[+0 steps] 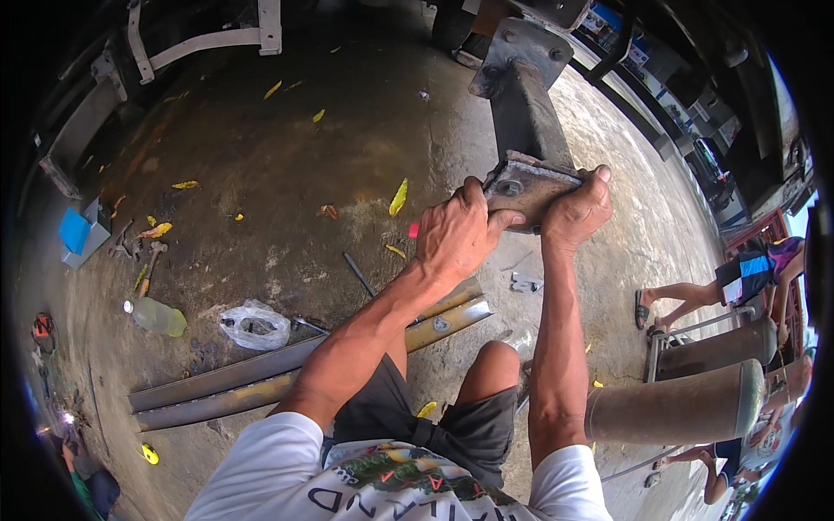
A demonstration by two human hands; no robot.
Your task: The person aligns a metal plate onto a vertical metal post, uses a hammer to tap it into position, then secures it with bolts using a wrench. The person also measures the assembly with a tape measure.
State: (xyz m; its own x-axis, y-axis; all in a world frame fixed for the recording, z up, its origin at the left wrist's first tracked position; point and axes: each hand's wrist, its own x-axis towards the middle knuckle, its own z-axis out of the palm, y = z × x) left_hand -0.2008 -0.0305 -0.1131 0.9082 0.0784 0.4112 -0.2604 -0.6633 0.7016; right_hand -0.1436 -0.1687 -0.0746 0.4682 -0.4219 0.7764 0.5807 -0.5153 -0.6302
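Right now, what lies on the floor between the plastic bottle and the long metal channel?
In the head view, a clear plastic bag with something dark inside lies on the concrete between the plastic bottle and the long metal channel.

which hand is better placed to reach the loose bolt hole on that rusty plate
Left, probably. The left hand wraps the near-left corner of the rusty metal plate, its fingers lying right beside the bolt hole. The right hand clamps the plate's right edge, farther from the hole, steadying the bracket.

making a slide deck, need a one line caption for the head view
Both hands, left hand and right hand, grip the rusty end plate of a metal bracket above a concrete floor.
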